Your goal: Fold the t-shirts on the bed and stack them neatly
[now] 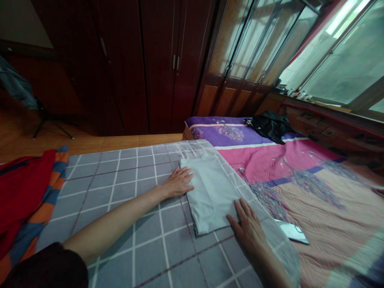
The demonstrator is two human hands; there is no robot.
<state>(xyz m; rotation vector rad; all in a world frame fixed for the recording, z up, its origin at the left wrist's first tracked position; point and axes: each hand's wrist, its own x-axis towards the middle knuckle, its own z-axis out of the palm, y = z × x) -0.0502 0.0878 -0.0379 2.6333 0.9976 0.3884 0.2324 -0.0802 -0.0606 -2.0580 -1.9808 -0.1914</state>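
Observation:
A pale grey-green folded cloth point(211, 196), perhaps a garment, lies flat as a long rectangle on a grey checked cover point(120, 216). At its left edge rests my left hand point(179, 182), fingers stretched out, the tips on the fabric. My right hand point(247, 222) is at the near right corner, its fingers spread and the thumb touching the cloth's edge. Neither hand grips anything. What kind of garment the cloth is, I cannot tell from its folded shape.
A red garment point(27, 188) lies on an orange and blue striped cloth point(55, 176) at the left. On the bed's colourful quilt point(285, 168) are a phone point(292, 231) and a black garment point(270, 125). Dark wardrobes point(162, 80) stand behind; a tripod point(49, 116) is far left.

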